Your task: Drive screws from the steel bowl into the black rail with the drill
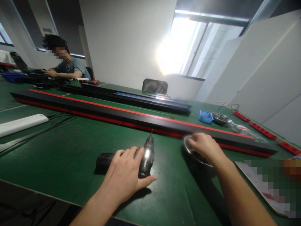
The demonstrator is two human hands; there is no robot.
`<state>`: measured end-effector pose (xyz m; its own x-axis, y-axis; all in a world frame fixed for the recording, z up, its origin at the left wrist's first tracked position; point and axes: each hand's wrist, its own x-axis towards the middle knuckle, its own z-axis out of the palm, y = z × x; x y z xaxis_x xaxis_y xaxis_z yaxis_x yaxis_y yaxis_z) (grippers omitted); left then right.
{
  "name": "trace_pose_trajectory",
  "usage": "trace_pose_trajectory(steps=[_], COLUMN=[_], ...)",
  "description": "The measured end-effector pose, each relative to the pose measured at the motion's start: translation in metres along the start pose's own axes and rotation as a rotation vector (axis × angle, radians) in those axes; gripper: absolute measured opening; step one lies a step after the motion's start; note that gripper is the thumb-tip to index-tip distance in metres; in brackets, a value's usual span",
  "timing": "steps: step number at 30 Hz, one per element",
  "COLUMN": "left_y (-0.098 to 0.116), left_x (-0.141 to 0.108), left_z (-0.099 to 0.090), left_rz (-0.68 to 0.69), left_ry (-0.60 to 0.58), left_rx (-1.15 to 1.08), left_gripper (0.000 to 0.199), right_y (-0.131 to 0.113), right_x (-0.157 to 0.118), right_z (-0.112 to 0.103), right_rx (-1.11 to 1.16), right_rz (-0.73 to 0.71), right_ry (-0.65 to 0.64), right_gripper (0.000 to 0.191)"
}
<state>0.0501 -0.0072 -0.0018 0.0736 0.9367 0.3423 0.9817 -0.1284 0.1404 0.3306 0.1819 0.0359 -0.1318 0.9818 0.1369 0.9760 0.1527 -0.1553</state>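
A cordless drill point(147, 153) lies on its side on the green table, its bit pointing at the long black bar with red edges point(141, 116). My left hand point(125, 172) is over the drill's handle, its fingers curled across it and its thumb stretched out below the drill's rear end. At the right, my right hand point(204, 146) reaches into a round metal bowl point(188, 147). Its fingers are drawn together and partly blurred. Small dark pieces show in the bowl, but I cannot make out what is between the fingers.
More dark bars point(131, 97) lie behind. A blue bin point(205, 116) and a second metal bowl point(221, 118) stand at the back right, near red strips point(262, 131). A white power strip point(25, 124) with black cables lies left. Another person point(72, 67) sits at the far left.
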Motion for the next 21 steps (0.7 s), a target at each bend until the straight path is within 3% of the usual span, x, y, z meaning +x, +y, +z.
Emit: trace_pose_trajectory(steps=[4,7,10,14,21], left_y=[0.001,0.000,-0.001,-0.001,0.002], left_x=[-0.005,-0.016,-0.032,-0.046,-0.046], left_z=[-0.003,-0.002,0.004,0.010,0.007], left_rz=[0.009,0.033,0.062,0.061,0.057], left_ry=[0.009,0.008,0.052,0.188,0.196], left_rx=[-0.018,-0.031,-0.042,-0.075,-0.099], left_gripper=[0.067,0.068,0.071,0.071,0.066], right_y=[-0.045,-0.076,-0.093,-0.096,-0.093], right_x=[-0.017,-0.021,-0.009,0.014,0.014], right_z=[0.008,0.027,0.051,0.078,0.085], right_rx=[0.346,0.556,0.697,0.826,0.893], right_rz=[-0.258,-0.371,-0.353,-0.250,-0.231], right_ry=[0.210,0.187,0.091,0.018,0.004], right_gripper=[0.026,0.027,0.030,0.040,0.040])
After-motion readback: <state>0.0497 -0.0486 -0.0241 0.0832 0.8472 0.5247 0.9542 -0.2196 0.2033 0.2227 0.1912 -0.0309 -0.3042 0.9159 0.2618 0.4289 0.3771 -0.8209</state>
